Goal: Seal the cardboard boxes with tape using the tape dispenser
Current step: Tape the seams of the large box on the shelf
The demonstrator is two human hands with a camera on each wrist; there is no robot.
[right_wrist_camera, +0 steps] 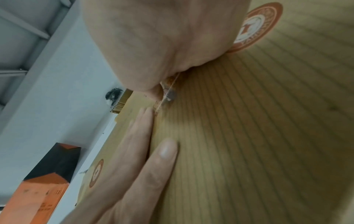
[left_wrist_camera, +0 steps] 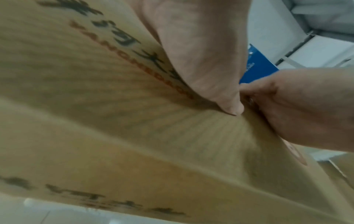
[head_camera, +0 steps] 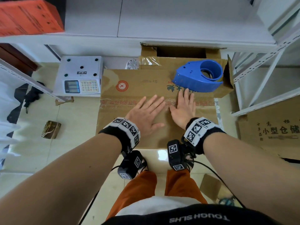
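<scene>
- Cardboard fills the middle of the head view: a closed cardboard box (head_camera: 129, 88) lies on the floor, its flaps meeting along a taped centre seam (head_camera: 123, 103).
- Both palms lie flat on that seam with fingers straight and spread. The left hand (head_camera: 146, 114) is at about 7 o'clock from the box's centre, the right hand (head_camera: 183, 109) just beside it at about 4 o'clock.
- At 2 o'clock on the box top sits a blue tape dispenser (head_camera: 198, 75), just beyond the right fingertips; contact cannot be told.
- A white scale (head_camera: 79, 75) stands on the floor at 9 o'clock of the box, an orange carton (head_camera: 29, 17) on a shelf at 11 o'clock.
- Left wrist view: the left hand (left_wrist_camera: 201, 53) presses flat on the printed cardboard, the right hand (left_wrist_camera: 306, 113) touching it at 3 o'clock. A strip of the blue dispenser (left_wrist_camera: 258, 66) shows between them.
- Right wrist view: the right hand (right_wrist_camera: 157, 37) lies against the ribbed cardboard; the left hand's (right_wrist_camera: 134, 159) straight fingers lie beside it at 7 o'clock.
</scene>
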